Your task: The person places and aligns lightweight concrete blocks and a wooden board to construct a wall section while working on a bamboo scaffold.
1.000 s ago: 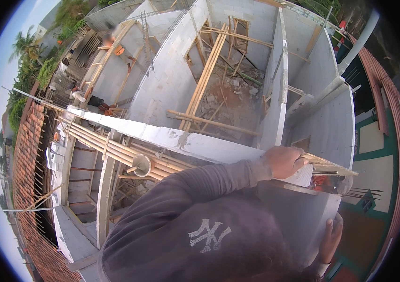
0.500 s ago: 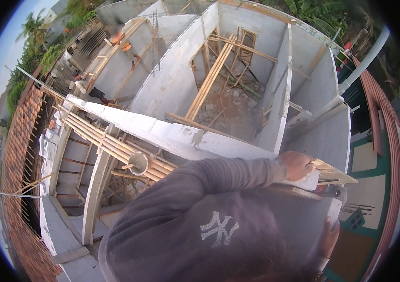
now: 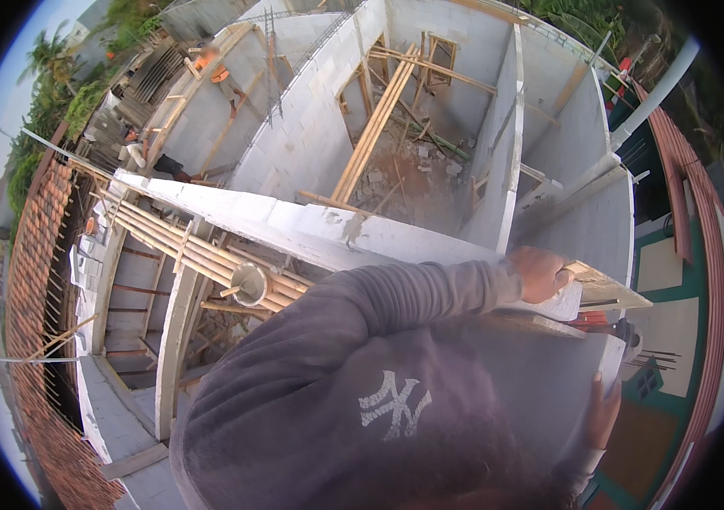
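Note:
My left arm in its dark sleeve reaches across to the right. My left hand (image 3: 540, 274) is closed in a fist at the end of the white wall top; what its fingers hold is hidden. Right beneath it is a white block piece (image 3: 564, 303), beside a wooden board (image 3: 607, 287). Lower down, my right hand (image 3: 603, 415) grips the end of a large pale block (image 3: 608, 364), with its fingers along the edge. The block's broad side is in grey shade, close to my chest.
Bamboo poles (image 3: 170, 246) cross the gap at left, with a mortar bucket (image 3: 250, 284) on them. A long white block wall (image 3: 251, 214) runs from upper left. Rooms with rubble (image 3: 417, 183) lie far below. Another person in orange (image 3: 221, 75) and one in white (image 3: 136, 155) are at far left.
The view has shifted slightly. Both hands stay in nearly the same places. The pale block's end sits slightly farther right, and more of a red thing shows behind it.

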Demonstrator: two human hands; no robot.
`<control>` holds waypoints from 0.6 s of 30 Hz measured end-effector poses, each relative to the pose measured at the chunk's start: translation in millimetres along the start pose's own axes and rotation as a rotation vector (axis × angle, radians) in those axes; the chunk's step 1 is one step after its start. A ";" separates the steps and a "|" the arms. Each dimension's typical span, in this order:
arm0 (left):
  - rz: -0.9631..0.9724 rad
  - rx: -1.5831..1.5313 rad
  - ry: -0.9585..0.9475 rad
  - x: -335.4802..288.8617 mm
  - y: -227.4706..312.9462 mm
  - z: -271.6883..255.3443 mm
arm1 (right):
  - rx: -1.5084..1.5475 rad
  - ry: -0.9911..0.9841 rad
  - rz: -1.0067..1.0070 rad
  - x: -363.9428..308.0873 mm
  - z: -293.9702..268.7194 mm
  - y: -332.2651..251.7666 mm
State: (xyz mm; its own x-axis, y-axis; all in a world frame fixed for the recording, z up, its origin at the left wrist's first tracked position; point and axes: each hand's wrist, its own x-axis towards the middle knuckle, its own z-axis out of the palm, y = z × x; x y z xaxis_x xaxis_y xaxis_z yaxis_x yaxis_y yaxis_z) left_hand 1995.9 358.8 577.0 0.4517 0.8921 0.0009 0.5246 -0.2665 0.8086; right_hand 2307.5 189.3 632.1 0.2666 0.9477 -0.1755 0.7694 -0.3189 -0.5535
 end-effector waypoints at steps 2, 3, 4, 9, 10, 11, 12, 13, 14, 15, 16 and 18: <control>0.006 -0.019 -0.013 1.0 4.0 0.0 | -0.028 0.002 0.023 -3.0 -2.4 -8.3; 0.006 -0.025 -0.017 -0.9 4.5 -2.4 | -0.027 -0.001 0.020 -3.1 -2.2 -11.4; -0.003 -0.022 -0.005 -2.7 1.8 -3.9 | -0.026 -0.005 0.018 -4.3 -1.7 -13.4; -0.011 0.040 0.000 -2.6 -6.2 -4.9 | -0.019 0.036 0.011 1.2 10.6 -1.3; 0.018 0.058 -0.021 3.4 0.9 -1.3 | -0.001 0.042 0.039 -4.6 4.3 0.1; 0.018 0.056 0.001 4.4 2.6 -2.8 | 0.041 0.074 -0.005 -1.0 8.7 9.1; 0.041 0.044 -0.005 4.5 5.8 -2.7 | 0.076 0.127 -0.022 -2.1 9.0 21.2; 0.014 0.059 0.004 3.2 6.9 -7.2 | 0.111 0.068 -0.036 -4.3 3.1 1.7; 0.002 0.063 0.003 5.0 7.7 -8.5 | 0.141 0.025 -0.039 -3.5 -4.0 -22.5; 0.002 0.087 0.034 6.8 2.3 -4.1 | 0.147 0.051 -0.046 -1.6 -3.6 -24.7; 0.009 0.123 0.017 10.8 -4.2 -2.6 | 0.130 0.097 -0.073 1.4 -1.0 -22.5; 0.000 0.122 0.011 14.2 -4.8 -1.0 | 0.054 0.105 0.009 4.2 -3.6 -21.4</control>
State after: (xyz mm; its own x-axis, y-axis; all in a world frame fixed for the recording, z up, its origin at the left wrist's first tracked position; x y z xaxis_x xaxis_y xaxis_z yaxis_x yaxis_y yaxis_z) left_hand 1999.0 373.1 573.8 0.4443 0.8959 0.0077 0.6091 -0.3084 0.7307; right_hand 2294.2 200.1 646.1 0.3348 0.9374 -0.0955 0.7351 -0.3233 -0.5959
